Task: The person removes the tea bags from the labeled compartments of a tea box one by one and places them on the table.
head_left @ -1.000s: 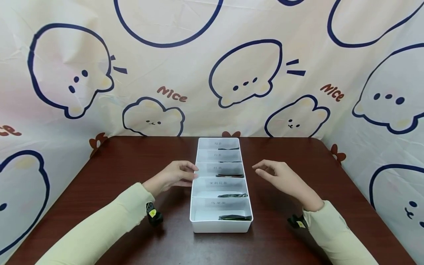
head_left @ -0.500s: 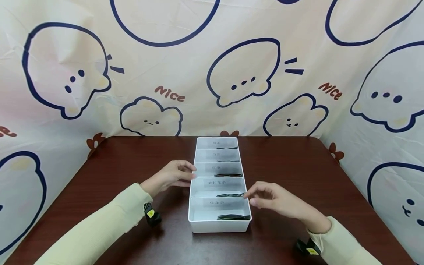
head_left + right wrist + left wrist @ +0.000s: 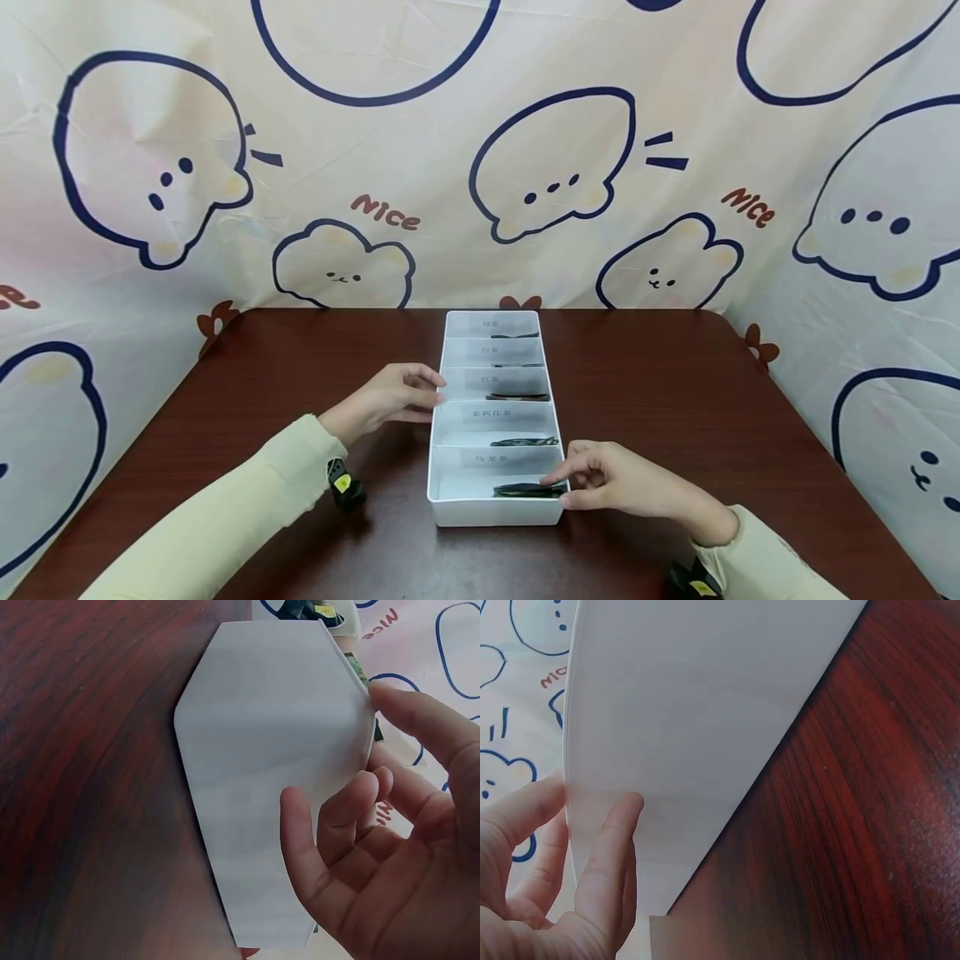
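Note:
A long white divided box [image 3: 498, 512] stands on the table, its compartments marked with tea names in Chinese. Thin dark green tea sachets [image 3: 517, 491] lie along the right side of the front compartment. My right hand [image 3: 630, 487] is at the front right corner, index finger reaching over the rim onto these sachets, thumb by the outer wall. In the right wrist view its other fingers [image 3: 294, 825] are partly bent beside the wall. My left hand [image 3: 390, 400] touches the box's left rim near the middle; in the left wrist view a fingertip [image 3: 634, 804] lies against the side wall.
Farther back in the box lie more sachets [image 3: 525, 442], and reddish ones [image 3: 517, 397] in the middle compartment. The dark red-brown table [image 3: 660, 358] runs back to a cartoon-printed cloth [image 3: 450, 167] that hangs behind and at both sides.
My right hand has come from beside the middle of the box toward the front right corner, and its index finger now reaches the front sachets. The left hand stays at the rim.

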The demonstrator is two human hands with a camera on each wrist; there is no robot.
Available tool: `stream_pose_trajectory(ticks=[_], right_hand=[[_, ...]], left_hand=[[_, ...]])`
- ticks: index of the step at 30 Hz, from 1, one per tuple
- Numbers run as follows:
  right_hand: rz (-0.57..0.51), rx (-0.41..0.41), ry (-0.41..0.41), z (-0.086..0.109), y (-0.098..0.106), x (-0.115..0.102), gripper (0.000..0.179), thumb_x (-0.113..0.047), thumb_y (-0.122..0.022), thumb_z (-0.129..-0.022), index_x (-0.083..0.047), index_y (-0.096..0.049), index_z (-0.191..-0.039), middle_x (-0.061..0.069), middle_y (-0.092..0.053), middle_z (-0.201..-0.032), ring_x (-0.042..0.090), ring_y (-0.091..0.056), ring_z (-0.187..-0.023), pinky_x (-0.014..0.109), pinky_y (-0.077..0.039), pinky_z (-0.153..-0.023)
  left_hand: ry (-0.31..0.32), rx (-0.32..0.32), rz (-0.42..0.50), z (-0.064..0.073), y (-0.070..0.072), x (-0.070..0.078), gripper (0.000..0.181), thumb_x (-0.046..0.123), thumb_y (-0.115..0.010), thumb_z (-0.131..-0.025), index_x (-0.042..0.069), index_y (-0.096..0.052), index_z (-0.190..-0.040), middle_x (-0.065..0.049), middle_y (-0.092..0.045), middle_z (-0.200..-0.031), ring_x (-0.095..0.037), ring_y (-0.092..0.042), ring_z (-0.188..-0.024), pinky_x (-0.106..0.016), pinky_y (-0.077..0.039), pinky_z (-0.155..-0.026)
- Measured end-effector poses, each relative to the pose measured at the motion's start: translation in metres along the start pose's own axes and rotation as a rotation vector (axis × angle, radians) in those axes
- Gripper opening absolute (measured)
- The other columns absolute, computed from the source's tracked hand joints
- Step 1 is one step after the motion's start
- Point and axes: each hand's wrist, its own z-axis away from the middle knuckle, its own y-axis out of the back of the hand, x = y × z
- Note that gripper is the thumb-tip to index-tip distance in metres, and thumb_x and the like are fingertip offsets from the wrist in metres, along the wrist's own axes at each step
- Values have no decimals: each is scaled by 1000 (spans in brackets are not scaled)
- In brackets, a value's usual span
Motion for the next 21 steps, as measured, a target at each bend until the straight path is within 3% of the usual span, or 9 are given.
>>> stream_pose_trajectory(ticks=[6,12,16,21], right_hand=[[55,4,5,1,-2,-1,18,-25,-66,-92,-16,-76,-106,-8,-49,-77,-4,-42,-62,14,-42,-53],[248,91,107,2,-7,-7,6,-17,-69,-90,-20,-75,-90,-11,-47,-72,-7,-41,-64,11,-41,-53],[345,159,131,1,-10,-12,12,-11,-74,-83,-22,-72,-82,-11,-44,-69,-8,-39,-62,10,-38,-50],[350,200,106,1,-11,-15,18,-11,-78,-78,-27,-70,-77,-16,-43,-67,-8,-38,-61,10,-37,-49]], left_hand=[[2,5,4,0,-1,0,33,7,-73,-86,-2,-60,-114,-16,-58,-105,-23,-66,-86,-53,-53,-91],[11,22,9,-1,-2,0,31,6,-73,-85,-2,-61,-112,-15,-58,-103,-22,-66,-86,-52,-53,-90],[9,30,6,-1,-2,0,30,5,-73,-84,-1,-62,-111,-15,-58,-103,-22,-66,-86,-52,-54,-90],[-1,32,5,-1,-3,0,29,5,-73,-84,-1,-62,-110,-15,-59,-102,-22,-66,-85,-52,-54,-89]])
